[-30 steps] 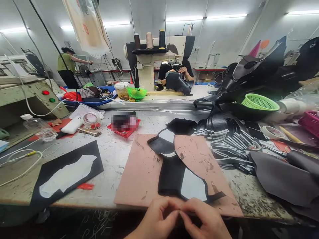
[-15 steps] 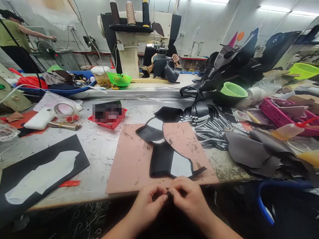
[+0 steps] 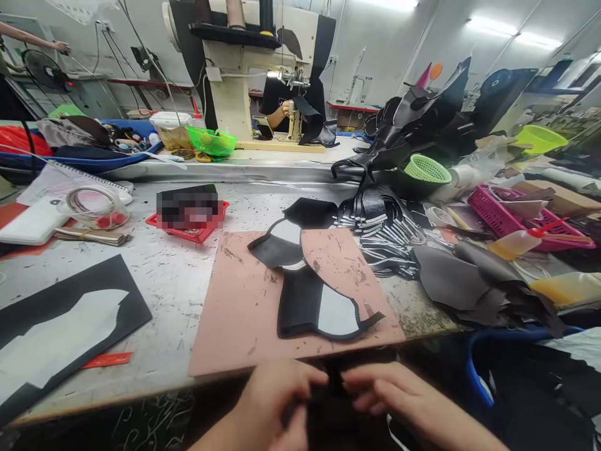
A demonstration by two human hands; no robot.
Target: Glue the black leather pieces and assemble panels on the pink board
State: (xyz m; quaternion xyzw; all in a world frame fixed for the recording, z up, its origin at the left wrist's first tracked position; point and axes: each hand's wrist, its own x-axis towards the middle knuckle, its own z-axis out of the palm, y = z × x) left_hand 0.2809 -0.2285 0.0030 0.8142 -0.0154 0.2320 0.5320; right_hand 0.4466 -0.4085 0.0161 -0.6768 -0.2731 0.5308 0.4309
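Observation:
Below the front edge of the pink board [image 3: 235, 313], my left hand [image 3: 282, 401] is blurred, its thumb apart from its fingers and nothing visible between them. Across a small dark gap, my right hand [image 3: 389, 388] has loosely curved, parted fingers, with no object seen in it. A black piece with a white panel [image 3: 300, 304] lies on the board, its thin black strip pointing right. Touching its upper end is another black and white piece [image 3: 282, 244]. A further black piece [image 3: 310, 213] lies at the board's back edge.
At the left lies a black sheet [image 3: 134, 297] with a white pattern [image 3: 94, 319]. A red tray [image 3: 201, 235] stands behind the board. Black straps [image 3: 380, 213] and grey leather [image 3: 446, 282] lie right. Beyond, a person's hand [image 3: 280, 116] is by the sewing machine [image 3: 230, 94].
My hands have moved apart, and the small dark thing between their fingertips no longer shows. The view has shifted right. Across the table, the person's dark piece has changed position at the machine.

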